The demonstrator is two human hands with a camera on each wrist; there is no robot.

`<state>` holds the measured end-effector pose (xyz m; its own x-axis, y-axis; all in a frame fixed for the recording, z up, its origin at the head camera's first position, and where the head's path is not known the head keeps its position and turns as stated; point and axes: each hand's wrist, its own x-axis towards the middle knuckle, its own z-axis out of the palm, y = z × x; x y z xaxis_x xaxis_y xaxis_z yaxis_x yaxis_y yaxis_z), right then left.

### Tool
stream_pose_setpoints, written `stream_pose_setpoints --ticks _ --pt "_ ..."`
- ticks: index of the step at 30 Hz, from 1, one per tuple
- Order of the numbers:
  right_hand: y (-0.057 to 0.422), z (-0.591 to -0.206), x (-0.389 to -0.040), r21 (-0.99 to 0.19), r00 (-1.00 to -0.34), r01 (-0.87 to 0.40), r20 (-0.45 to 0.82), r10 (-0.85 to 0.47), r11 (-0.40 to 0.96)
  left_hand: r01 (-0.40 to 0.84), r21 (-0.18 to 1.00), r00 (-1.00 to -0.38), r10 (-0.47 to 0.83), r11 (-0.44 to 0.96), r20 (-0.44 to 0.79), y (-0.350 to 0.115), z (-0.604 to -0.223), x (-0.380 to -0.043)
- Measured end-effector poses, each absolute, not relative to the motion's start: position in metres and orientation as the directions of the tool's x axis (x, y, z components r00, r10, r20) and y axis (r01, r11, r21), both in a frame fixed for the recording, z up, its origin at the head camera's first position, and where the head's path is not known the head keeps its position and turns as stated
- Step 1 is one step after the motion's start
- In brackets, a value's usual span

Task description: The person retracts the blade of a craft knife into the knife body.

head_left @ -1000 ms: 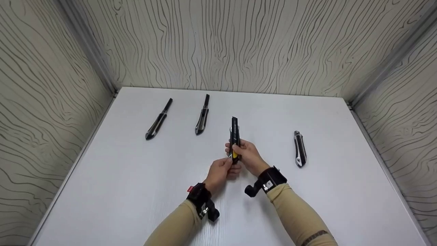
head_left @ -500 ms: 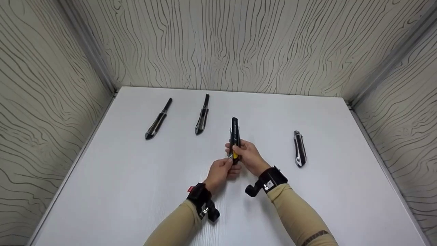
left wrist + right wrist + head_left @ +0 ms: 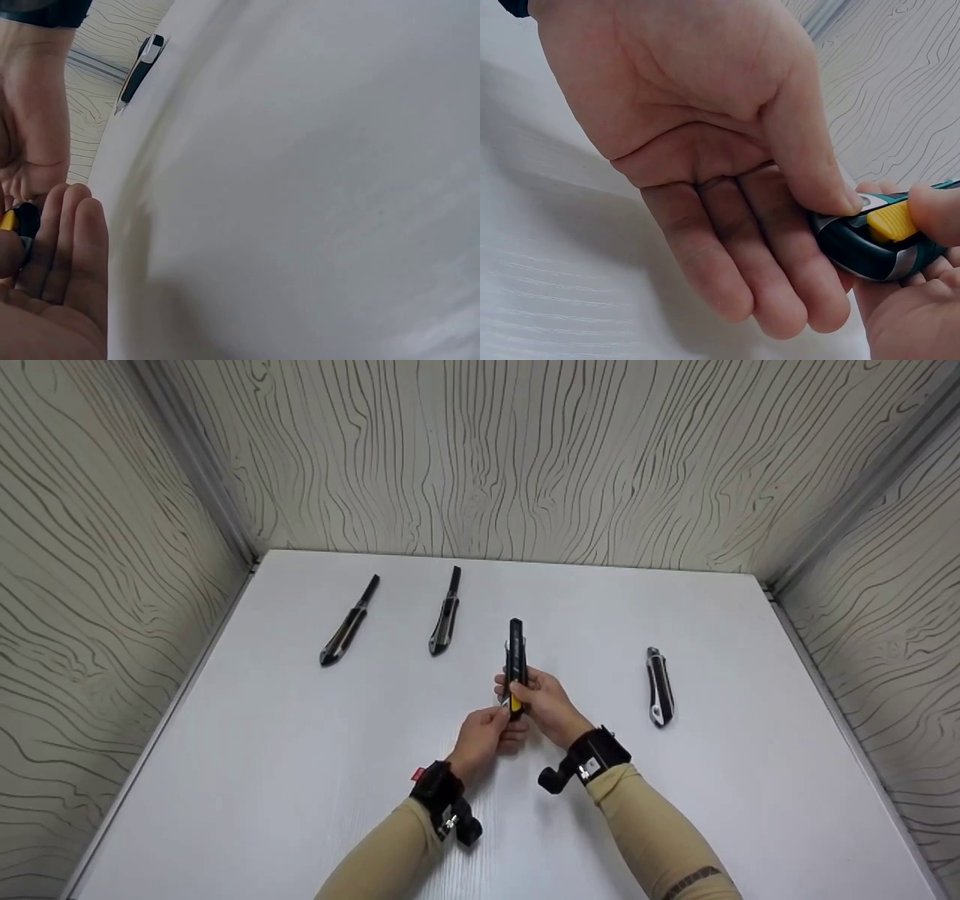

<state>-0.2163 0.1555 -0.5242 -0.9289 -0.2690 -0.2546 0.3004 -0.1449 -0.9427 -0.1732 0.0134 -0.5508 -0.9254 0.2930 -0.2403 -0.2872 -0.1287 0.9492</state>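
A dark utility knife [image 3: 516, 652] with a yellow slider [image 3: 892, 221] is held up over the middle of the table, its front end facing away from me. My right hand [image 3: 553, 705] grips its handle, thumb on the slider. Just below, my left hand [image 3: 480, 735] pinches the tail end. In the right wrist view the left thumb presses a silver part near that end, and the other left fingers extend nearly straight underneath. The left wrist view catches only a small piece of the held knife, at its left edge.
Two utility knives with long dark front ends lie at the back left: one knife [image 3: 343, 637] slanted, another knife [image 3: 444, 622] nearer the middle. A shorter knife [image 3: 658, 690] lies to the right. Wood-grain panels [image 3: 480, 457] enclose the white table [image 3: 300, 780] on three sides.
Both hands stay in place on the utility knife. Its front tip appears very slightly lower in the head view. The knives on the table have not moved.
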Motion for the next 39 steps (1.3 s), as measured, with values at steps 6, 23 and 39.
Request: stream_pose_setpoints --ticks 6,23,39 --pt "0.1564 -0.5249 -0.2164 -0.944 -0.923 0.303 -0.257 -0.287 -0.130 -0.268 0.954 -0.935 0.276 -0.133 -0.224 0.0150 -0.5503 -0.1716" --pt "0.1534 -0.5255 -0.2146 -0.944 -0.926 0.308 -0.268 -0.265 -0.121 -0.323 0.935 -0.922 0.270 -0.145 -0.276 0.0127 -0.5489 -0.1705" --pt "0.1610 -0.5221 -0.2154 -0.976 -0.923 0.206 -0.219 -0.317 0.073 -0.268 0.953 -0.934 0.280 -0.142 -0.221 0.0100 -0.5484 -0.1693"
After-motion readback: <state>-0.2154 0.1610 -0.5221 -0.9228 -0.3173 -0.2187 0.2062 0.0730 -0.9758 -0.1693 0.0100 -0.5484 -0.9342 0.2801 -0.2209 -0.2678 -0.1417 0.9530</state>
